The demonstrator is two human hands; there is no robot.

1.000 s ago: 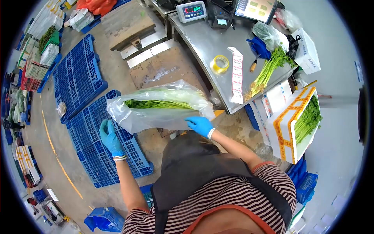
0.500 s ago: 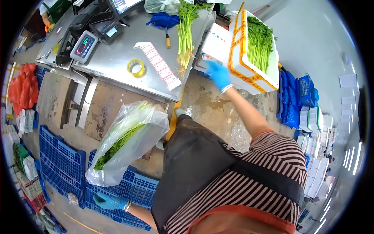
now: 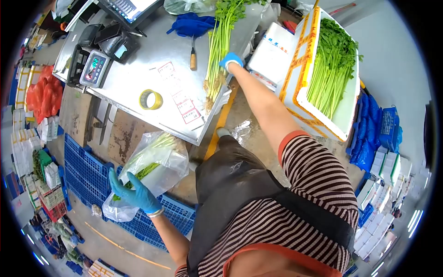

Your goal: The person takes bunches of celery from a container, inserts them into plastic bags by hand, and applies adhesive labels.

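My right hand (image 3: 231, 61), in a blue glove, is at the right side of a bunch of celery (image 3: 218, 55) with roots, which lies along the metal table's right edge. It appears to touch the stalks, but its fingers are hidden. My left hand (image 3: 136, 196), also blue-gloved, is raised with fingers spread and holds nothing. In the view it overlaps a clear plastic bag (image 3: 173, 154) with green stalks inside, low beside the table. Whether it touches the bag I cannot tell.
On the metal table (image 3: 134, 78) are yellow tape (image 3: 151, 99), printed labels (image 3: 184, 105), a wooden-handled knife (image 3: 193, 60), a blue cloth (image 3: 191, 25) and a digital scale (image 3: 94, 69). To the right stands a foam box (image 3: 300, 69) of greens. Blue pallets (image 3: 87, 173) lie left.
My right hand has moved from beside the foam box to the celery on the table. My left hand has risen from over the pallet to before the bag. The view has shifted.
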